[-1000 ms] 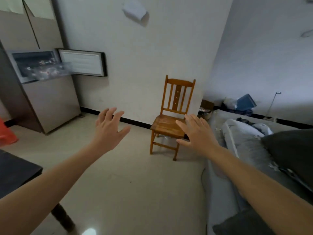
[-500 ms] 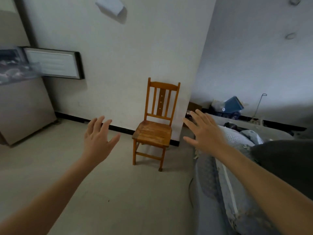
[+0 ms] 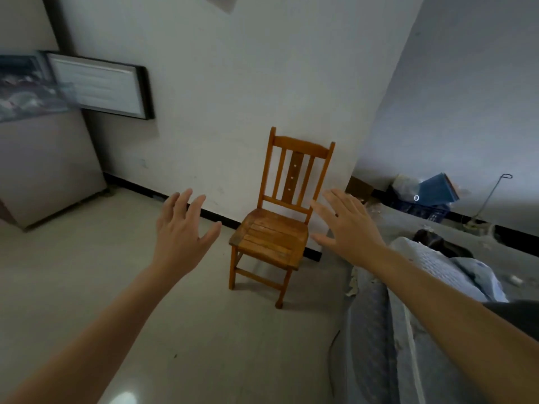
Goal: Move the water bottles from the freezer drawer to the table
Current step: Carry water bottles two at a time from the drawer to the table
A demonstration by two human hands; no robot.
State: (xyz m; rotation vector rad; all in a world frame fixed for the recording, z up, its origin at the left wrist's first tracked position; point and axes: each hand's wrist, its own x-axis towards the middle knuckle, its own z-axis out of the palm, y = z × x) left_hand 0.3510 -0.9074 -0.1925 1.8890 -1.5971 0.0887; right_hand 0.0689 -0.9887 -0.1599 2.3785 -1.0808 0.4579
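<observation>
Freezer drawer juts out well left of chair, contents blurred. Left hand, right hand flank chair, fingers spread, empty. Bed just right of chair.

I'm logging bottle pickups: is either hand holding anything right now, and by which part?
Nothing is held. The left hand and right hand are both open and empty in the air.

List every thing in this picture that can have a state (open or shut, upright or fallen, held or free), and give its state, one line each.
left hand: open, fingers spread, holding nothing
right hand: open, fingers spread, holding nothing
freezer door: swung open
freezer drawer: seems pulled out; contents too blurred to tell
wooden chair: upright on the floor, seat bare
</observation>
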